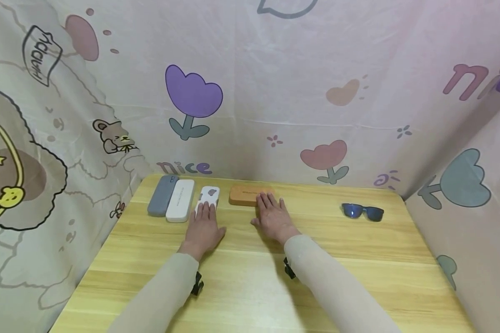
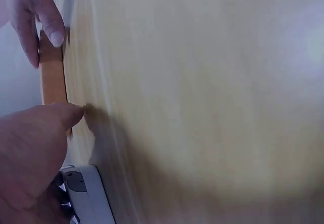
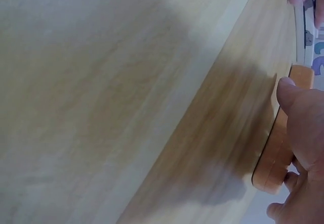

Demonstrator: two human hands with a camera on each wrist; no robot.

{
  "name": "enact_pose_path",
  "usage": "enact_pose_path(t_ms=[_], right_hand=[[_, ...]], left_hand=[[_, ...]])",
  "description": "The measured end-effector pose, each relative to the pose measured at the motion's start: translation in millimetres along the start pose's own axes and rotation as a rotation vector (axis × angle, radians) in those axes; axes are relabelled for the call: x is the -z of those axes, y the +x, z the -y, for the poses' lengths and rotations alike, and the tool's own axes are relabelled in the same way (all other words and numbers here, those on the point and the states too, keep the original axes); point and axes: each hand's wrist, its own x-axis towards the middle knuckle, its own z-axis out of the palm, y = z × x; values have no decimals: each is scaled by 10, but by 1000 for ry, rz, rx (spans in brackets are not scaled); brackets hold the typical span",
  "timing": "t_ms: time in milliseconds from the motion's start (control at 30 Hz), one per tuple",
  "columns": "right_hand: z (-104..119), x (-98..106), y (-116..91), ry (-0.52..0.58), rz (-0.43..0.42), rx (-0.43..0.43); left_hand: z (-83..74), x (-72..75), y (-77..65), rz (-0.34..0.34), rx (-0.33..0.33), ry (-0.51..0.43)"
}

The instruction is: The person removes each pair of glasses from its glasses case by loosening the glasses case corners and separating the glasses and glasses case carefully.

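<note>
My left hand point(image 1: 202, 233) lies with straight fingers on a white glasses case with dark cloud-like prints point(image 1: 209, 193), its thumb spread to the right. My right hand point(image 1: 273, 222) rests straight fingers on the right end of an orange glasses case point(image 1: 243, 195), which lies crosswise near the back edge. Its thumb is at the near side of the orange case, as the right wrist view shows. The left wrist view shows part of the printed case point(image 2: 90, 196) under the left hand and the orange case point(image 2: 53, 80) beyond the thumb.
Left of the printed case stand a plain white case point(image 1: 180, 201) and a grey-blue case point(image 1: 162, 196), side by side. Dark sunglasses with blue lenses point(image 1: 362, 212) lie at the right on the wooden table point(image 1: 241, 286). A printed curtain point(image 1: 254, 92) hangs behind and at both sides.
</note>
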Motion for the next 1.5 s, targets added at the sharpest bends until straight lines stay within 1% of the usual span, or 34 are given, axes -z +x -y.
enact_pose_path(t_ms=[167, 300, 533, 733, 867, 967, 1067, 1133, 1300, 1400, 1500], right_hand=[[-21, 17, -25, 27, -5, 6], [-36, 29, -43, 37, -21, 18], [-54, 37, -70, 44, -40, 25], [-40, 31, -114, 7, -73, 33], [9, 22, -169, -23, -137, 81], [62, -1, -211, -39, -199, 143], [119, -24, -256, -34, -253, 203], [154, -43, -288, -25, -261, 234], [196, -104, -379, 8, -245, 303], [169, -159, -440, 14, -246, 357], [103, -211, -522, 17, -225, 395]], left_hand=[[-73, -4, -158, -1, -28, -24], [-127, 1, -260, -3, -31, -60], [-197, -24, -408, -8, -36, -72], [-259, -96, -504, -32, -51, -85], [-322, -132, -555, -37, -62, -97], [-385, -151, -603, -33, -69, -89], [-463, -162, -659, -42, -92, -87], [-515, -169, -697, -49, -116, -91], [-636, -192, -779, -54, -187, -96], [-696, -205, -806, -60, -233, -87], [-747, -214, -819, -54, -273, -84]])
